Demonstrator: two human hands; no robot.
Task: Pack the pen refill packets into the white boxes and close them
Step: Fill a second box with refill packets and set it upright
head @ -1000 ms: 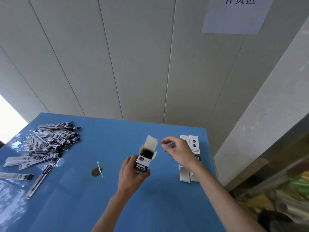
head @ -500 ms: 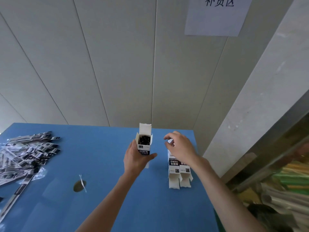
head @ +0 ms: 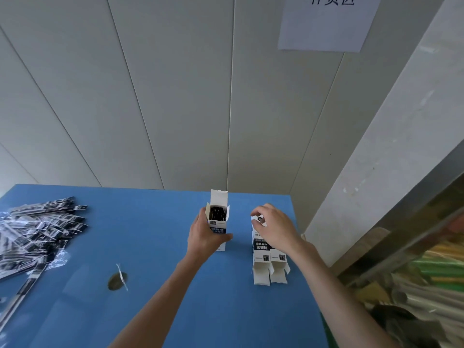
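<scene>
Head camera looked down on a blue tabletop (head: 155, 247) pushed against a pale panelled wall (head: 175, 96). Near the tabletop's far edge, the left hand (head: 204, 237) had its grip wrapped round an upright white box (head: 218, 219), thumb across the printed front and fingers behind. The box's top flap stood raised, and dark ends of refill packets showed inside its mouth. Just right of that box, two more white boxes (head: 267, 257) lay flat side by side, touching, their open flaps pointing toward the person. The right hand (head: 275, 227) hung over the far ends of those two, its grip narrow, fingers curled with thumb and forefinger close together; I could not tell whether it pinched anything. Well to the left of the upright box, a loose heap of pen refill packets (head: 37, 234) sprawled to the tabletop's left edge. Between heap and box, nearer the person, was a dark round spot (head: 116, 281) with a white sliver across it. High on the wall hung a paper sign (head: 326, 23).
</scene>
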